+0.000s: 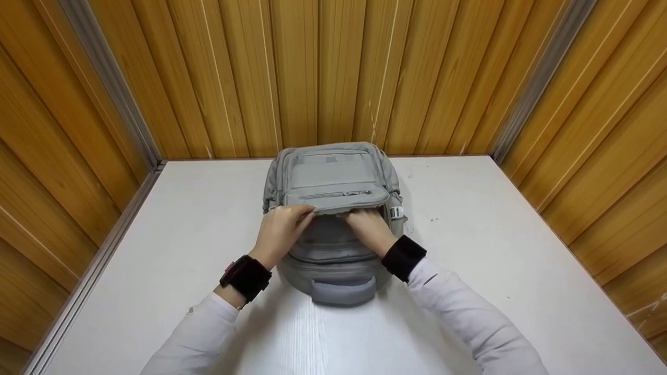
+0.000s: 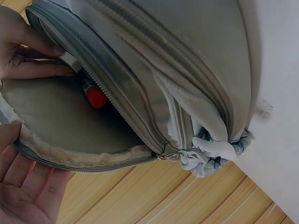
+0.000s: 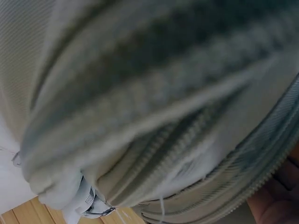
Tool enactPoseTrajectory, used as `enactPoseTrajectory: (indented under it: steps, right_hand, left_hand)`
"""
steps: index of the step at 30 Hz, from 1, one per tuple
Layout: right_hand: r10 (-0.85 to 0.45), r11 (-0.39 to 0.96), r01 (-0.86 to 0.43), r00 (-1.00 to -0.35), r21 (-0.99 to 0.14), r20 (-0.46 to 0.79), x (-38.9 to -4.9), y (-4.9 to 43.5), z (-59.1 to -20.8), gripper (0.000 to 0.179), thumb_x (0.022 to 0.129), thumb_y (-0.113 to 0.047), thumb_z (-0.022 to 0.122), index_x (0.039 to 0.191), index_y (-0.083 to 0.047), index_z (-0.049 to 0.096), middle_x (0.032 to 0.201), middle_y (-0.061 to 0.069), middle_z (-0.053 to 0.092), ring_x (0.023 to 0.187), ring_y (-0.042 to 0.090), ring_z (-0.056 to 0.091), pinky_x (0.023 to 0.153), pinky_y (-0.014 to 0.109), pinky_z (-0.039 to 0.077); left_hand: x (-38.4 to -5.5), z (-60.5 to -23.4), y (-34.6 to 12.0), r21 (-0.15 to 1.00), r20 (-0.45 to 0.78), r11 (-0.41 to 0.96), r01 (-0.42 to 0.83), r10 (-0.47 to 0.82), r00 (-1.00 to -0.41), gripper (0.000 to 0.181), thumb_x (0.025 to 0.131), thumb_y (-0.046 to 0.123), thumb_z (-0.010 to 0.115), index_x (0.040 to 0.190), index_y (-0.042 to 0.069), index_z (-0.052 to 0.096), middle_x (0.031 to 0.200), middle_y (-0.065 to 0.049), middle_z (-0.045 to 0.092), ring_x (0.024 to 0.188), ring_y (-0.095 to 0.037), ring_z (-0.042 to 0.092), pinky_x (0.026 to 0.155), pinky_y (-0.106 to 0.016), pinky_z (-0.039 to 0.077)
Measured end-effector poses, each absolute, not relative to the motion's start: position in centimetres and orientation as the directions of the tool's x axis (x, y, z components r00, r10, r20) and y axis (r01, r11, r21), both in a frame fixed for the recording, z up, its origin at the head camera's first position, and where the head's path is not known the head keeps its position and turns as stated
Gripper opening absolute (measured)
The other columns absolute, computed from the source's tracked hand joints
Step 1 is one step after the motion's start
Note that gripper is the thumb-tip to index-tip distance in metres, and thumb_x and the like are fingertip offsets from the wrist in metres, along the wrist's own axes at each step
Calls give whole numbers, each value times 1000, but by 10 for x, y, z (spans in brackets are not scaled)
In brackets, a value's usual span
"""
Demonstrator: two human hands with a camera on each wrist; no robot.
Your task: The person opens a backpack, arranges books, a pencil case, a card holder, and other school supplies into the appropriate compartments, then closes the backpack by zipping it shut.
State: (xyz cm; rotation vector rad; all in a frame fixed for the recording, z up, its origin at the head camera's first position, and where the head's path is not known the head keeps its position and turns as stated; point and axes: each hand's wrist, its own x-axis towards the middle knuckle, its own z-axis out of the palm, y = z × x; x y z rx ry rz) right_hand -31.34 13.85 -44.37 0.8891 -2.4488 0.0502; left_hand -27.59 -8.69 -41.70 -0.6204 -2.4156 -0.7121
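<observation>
A grey backpack (image 1: 338,172) lies on the table, its top handle (image 1: 344,290) toward me and a zipped pocket hanging open. My left hand (image 1: 281,232) pinches the edge of the pocket's flap; in the left wrist view the left hand's (image 2: 28,186) thumb and fingers are on either side of that rim. My right hand (image 1: 370,229) reaches inside the pocket, fingertips covered in the head view. In the left wrist view the right hand's (image 2: 28,51) fingertips are by a small pale item (image 2: 70,59); whether they grip it is unclear. Close by lies a red-capped stick (image 2: 95,95).
The white table (image 1: 458,219) extends on both sides of the backpack. Wood-patterned panels (image 1: 333,78) stand behind and at the sides. A strap with a white tag (image 1: 397,212) hangs at the backpack's right side.
</observation>
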Motion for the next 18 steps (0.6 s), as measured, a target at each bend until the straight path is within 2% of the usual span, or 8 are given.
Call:
enactPoseTrajectory:
  steps: [3,6,8,10,12,16,18]
  right_hand:
    - [-581,786,-607,-657,120,481,-312,141,-444,16,93,-6,66,106,-10,76,89,15,75,74,34,72,62,46,59]
    - [-561,797,-598,-681,84,472,-309,148,-442,13,87,3,67,94,-5,74,75,17,73,61,35,69,53,46,56]
    - [-549,799,-598,-680,67,486,-306,154,-441,8,87,3,68,89,-3,73,69,17,71,57,35,68,51,47,55]
    - [-532,798,-600,-664,50,525,-305,159,-441,4,91,-3,70,87,-4,71,67,16,70,57,34,67,51,47,54]
    - [-510,792,-610,-643,20,571,-304,166,-443,4,93,-9,71,92,-5,73,69,15,71,60,34,68,54,47,54]
    - [-438,793,-607,-628,-53,644,-300,182,-448,9,90,-10,75,97,-5,76,76,15,73,68,34,70,61,47,55]
    - [-403,804,-590,-637,-78,657,-298,190,-450,7,89,-10,77,92,-4,75,77,14,72,71,34,70,62,46,56]
  left_hand:
    - [-275,-417,-88,343,605,755,559,278,-746,14,96,19,71,103,10,80,96,-7,82,85,-24,79,74,-43,63]
    - [-275,-417,-88,344,601,755,558,280,-749,15,97,19,71,104,11,80,97,-7,82,84,-24,79,74,-42,63]
    - [-275,-417,-88,343,598,759,554,279,-751,15,97,19,71,104,10,80,97,-7,82,85,-24,79,73,-42,63]
    - [-274,-417,-89,340,596,763,550,278,-753,16,97,19,71,104,10,80,97,-7,82,85,-24,79,73,-42,63]
    - [-274,-418,-89,332,596,767,550,281,-752,15,96,19,71,104,10,80,97,-7,82,85,-24,79,72,-42,63]
    - [-274,-420,-90,318,598,767,557,294,-746,14,96,18,71,103,10,80,96,-7,82,84,-24,79,72,-41,63]
    - [-273,-422,-90,319,597,763,563,299,-744,14,96,18,71,103,10,80,95,-7,82,83,-24,79,72,-42,63]
